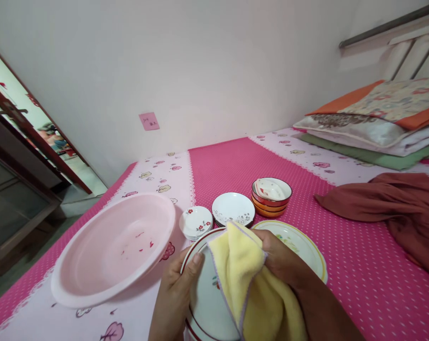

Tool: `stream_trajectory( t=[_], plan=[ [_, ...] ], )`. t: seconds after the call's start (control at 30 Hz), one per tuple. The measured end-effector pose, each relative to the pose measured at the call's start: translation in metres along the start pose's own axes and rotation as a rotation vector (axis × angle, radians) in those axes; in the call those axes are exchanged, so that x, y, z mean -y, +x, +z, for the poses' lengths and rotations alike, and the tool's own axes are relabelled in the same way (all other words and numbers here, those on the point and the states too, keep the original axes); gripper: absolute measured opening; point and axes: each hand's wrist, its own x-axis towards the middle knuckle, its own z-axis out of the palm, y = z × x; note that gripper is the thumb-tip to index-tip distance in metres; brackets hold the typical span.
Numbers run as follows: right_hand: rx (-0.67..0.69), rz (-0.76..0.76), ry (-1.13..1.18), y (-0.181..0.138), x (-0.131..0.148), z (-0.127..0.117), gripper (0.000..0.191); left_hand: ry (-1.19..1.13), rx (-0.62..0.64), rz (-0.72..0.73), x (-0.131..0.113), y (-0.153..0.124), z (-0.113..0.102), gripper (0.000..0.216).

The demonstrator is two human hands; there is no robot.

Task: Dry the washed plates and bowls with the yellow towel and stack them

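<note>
Plainly, your left hand (175,282) grips the red-rimmed plate (205,296) at its left edge, across from your right hand (275,251), which holds the yellow cloth (236,265) over the plate's right side

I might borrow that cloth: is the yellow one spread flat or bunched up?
Bunched up: the yellow cloth lies in loose folds partly over the plate, one corner sticking up.
</note>
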Motion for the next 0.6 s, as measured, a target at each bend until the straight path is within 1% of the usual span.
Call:
stream_trajectory(
  t=[0.1, 0.2, 0.27, 0.37, 0.5, 0.53, 0.6],
  plan=[
    [-0.046, -0.008, -0.006, 0.0, 0.0, 0.002, 0.047, -0.066, -0.028, 0.005, 0.001, 0.001, 0.002, 0.051],
    [-0.112, -0.037, 0.01, 0.0, 0.001, 0.007, 0.047, -0.145, -0.094, 0.012, 0.004, 0.004, 0.003, 0.053],
    [-0.133, -0.064, 0.029, 0.0, 0.002, 0.011, 0.047, -0.179, -0.145, 0.023, 0.005, 0.007, 0.002, 0.055],
    [-0.155, -0.078, 0.071, 0.003, 0.0, 0.018, 0.049, -0.194, -0.243, 0.061, 0.005, 0.011, 0.001, 0.054],
    [-0.256, -0.066, 0.148, 0.011, -0.013, 0.027, 0.052, -0.246, -0.419, 0.099, 0.003, 0.014, 0.002, 0.036],
    [-0.289, -0.075, 0.151, 0.013, -0.017, 0.029, 0.052, -0.261, -0.461, 0.106, 0.003, 0.014, 0.004, 0.034],
    [-0.325, -0.127, 0.1, 0.016, -0.025, 0.034, 0.053, -0.288, -0.513, 0.117, 0.004, 0.014, 0.007, 0.036]
  ],
)
